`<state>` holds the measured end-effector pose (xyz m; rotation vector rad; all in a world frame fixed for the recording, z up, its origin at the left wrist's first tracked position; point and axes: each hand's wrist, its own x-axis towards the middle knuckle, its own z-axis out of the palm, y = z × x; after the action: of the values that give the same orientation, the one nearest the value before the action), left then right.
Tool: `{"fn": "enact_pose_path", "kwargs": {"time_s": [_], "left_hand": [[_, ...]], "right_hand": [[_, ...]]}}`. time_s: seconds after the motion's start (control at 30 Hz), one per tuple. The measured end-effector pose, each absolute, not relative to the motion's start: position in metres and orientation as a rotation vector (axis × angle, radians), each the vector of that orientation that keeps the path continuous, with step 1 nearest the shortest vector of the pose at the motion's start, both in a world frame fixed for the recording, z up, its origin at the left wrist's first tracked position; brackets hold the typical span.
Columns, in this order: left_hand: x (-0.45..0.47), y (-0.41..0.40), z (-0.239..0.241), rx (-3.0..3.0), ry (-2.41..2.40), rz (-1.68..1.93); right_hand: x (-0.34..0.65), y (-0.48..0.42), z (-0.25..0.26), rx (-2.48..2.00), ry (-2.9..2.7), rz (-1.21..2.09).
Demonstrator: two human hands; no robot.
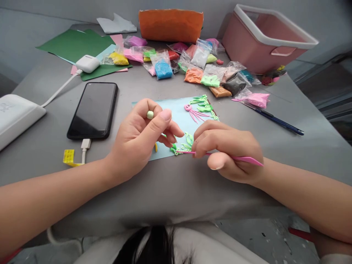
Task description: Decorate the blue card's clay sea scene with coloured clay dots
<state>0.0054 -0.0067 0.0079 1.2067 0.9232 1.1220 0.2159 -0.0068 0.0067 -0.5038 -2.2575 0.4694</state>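
Note:
My left hand [143,137] is curled above the left part of a light blue sheet [172,112], with a small pale green lump of clay [150,114] tucked against its bent index finger. In my right hand [227,150] is a thin pink modelling tool [249,160], its narrow tip pointing left over the sheet's near edge. A pink clay octopus [188,107] and green clay plants [205,104] decorate the sheet's far right. More green clay leaves [189,139] lie between my hands. My left hand hides much of the sheet's left side.
Several bags of coloured clay [164,69] are spread across the back of the grey table, before an orange box [170,25] and a pink bin [247,40]. A phone [93,110] with a cable lies left. A dark blue pen [277,119] rests right.

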Motion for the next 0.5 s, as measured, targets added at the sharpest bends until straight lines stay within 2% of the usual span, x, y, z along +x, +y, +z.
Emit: {"fn": "enact_pose_path", "kwargs": {"time_s": [0.17,0.33,0.5], "left_hand": [[0.005,-0.007,0.005,1.233,0.882,1.090],[0.005,-0.014,0.005,1.550,0.949,1.144],[0.006,-0.015,0.006,1.655,1.014,1.041]], "right_hand": [[0.213,-0.004,-0.003,-0.481,-2.284,0.502],[0.213,-0.003,-0.005,-0.478,-2.294,0.510],[0.214,-0.002,-0.005,-0.468,-2.317,0.525]]}}
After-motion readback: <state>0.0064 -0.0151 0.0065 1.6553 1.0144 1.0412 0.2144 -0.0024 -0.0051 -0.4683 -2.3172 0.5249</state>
